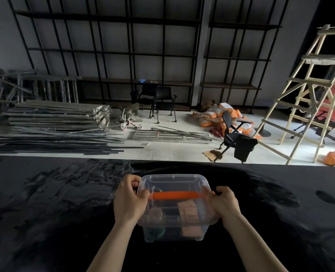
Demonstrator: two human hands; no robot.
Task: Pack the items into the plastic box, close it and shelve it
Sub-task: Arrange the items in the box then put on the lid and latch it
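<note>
A clear plastic box with its clear lid on top stands on the black table. An orange handle lies across the lid. Through the plastic I see a tan cardboard packet on the right and a round brownish item over something green on the left. My left hand grips the left edge of the lid, thumb on the handle's end. My right hand grips the right edge the same way.
Beyond the table's far edge lies a light floor with stacked metal bars, black chairs, orange sacks and a wooden ladder. Black shelving covers the back wall.
</note>
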